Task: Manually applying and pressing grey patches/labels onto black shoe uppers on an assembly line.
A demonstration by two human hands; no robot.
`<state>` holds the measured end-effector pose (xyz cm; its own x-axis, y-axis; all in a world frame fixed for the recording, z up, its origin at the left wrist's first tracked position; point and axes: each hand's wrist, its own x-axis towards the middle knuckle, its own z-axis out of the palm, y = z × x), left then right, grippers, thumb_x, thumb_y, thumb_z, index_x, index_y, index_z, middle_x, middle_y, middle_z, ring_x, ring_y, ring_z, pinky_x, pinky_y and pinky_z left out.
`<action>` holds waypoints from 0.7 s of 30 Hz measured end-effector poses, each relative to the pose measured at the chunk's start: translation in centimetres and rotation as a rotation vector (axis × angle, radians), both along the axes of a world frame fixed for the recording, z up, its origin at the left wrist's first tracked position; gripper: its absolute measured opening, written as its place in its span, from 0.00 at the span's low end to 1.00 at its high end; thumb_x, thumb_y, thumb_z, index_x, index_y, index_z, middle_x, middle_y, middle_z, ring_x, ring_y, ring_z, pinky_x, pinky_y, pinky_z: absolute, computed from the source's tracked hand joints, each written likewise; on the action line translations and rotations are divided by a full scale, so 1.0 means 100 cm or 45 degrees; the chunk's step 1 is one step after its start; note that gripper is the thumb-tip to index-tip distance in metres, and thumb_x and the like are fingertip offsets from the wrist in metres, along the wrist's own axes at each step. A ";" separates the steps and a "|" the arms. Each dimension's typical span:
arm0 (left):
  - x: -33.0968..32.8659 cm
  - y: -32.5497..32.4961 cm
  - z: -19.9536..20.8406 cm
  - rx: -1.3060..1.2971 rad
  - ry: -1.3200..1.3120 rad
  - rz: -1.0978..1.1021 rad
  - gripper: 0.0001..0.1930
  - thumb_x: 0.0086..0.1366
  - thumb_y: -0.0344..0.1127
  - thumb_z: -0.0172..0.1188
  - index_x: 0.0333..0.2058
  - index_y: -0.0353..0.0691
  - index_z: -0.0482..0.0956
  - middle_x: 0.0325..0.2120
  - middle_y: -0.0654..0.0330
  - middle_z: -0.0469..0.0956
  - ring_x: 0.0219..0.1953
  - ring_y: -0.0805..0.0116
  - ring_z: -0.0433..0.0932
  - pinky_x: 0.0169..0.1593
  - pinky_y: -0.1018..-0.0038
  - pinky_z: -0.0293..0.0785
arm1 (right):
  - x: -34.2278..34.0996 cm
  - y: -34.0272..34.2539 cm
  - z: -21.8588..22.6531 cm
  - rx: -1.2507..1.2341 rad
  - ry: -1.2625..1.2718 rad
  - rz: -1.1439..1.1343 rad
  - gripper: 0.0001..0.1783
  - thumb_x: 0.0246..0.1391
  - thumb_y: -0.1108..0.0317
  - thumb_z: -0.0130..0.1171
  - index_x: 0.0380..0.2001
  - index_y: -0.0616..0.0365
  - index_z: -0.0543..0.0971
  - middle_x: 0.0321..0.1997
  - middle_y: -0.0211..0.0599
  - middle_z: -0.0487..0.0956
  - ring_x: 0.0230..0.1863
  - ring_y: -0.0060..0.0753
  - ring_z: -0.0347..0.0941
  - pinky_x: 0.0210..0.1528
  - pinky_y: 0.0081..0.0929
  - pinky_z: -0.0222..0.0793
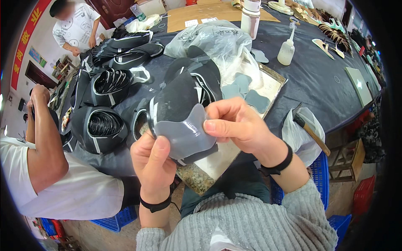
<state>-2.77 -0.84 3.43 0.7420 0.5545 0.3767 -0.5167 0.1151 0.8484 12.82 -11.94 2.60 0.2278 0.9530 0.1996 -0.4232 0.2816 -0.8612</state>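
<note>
The left hand [155,169] and the right hand [240,126] pinch opposite edges of a translucent grey piece [184,136] between thumb and fingers [217,127], apparently to keep it spread in front of a black upper [173,98]; whether they grip the upper too cannot be told. Below, a stone slab [195,179] bears loose grey pieces [257,100] farther up, likely within easy reach. Stacked uppers [98,129] sit leftward on the tabletop [312,95], a squeeze bottle [286,53] beyond.
</note>
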 end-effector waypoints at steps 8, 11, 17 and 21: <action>0.010 0.005 -0.013 0.278 0.414 0.067 0.12 0.65 0.30 0.46 0.40 0.27 0.73 0.33 0.60 0.76 0.34 0.78 0.72 0.40 0.80 0.67 | 0.003 0.000 -0.016 -0.129 0.119 -0.599 0.21 0.48 0.68 0.62 0.43 0.66 0.70 0.35 0.32 0.75 0.36 0.22 0.71 0.41 0.22 0.67; 0.015 -0.001 -0.003 0.309 0.405 0.080 0.11 0.64 0.29 0.50 0.39 0.27 0.74 0.31 0.61 0.76 0.31 0.79 0.72 0.36 0.82 0.68 | -0.005 0.003 -0.002 -0.117 0.133 -0.308 0.30 0.45 0.72 0.64 0.51 0.66 0.64 0.40 0.36 0.75 0.39 0.23 0.72 0.42 0.21 0.68; 0.009 -0.001 -0.010 0.386 0.384 -0.090 0.07 0.58 0.23 0.57 0.36 0.30 0.75 0.31 0.62 0.76 0.33 0.79 0.72 0.38 0.82 0.68 | -0.006 -0.001 0.007 0.052 0.395 -0.272 0.26 0.46 0.76 0.62 0.49 0.65 0.66 0.40 0.36 0.76 0.38 0.23 0.74 0.42 0.20 0.70; 0.004 -0.002 -0.014 0.287 0.257 -0.176 0.04 0.55 0.19 0.56 0.31 0.30 0.74 0.32 0.62 0.72 0.36 0.78 0.69 0.41 0.80 0.64 | -0.007 0.003 0.004 0.045 0.441 -0.235 0.26 0.46 0.75 0.62 0.49 0.65 0.66 0.40 0.37 0.77 0.38 0.23 0.74 0.42 0.20 0.70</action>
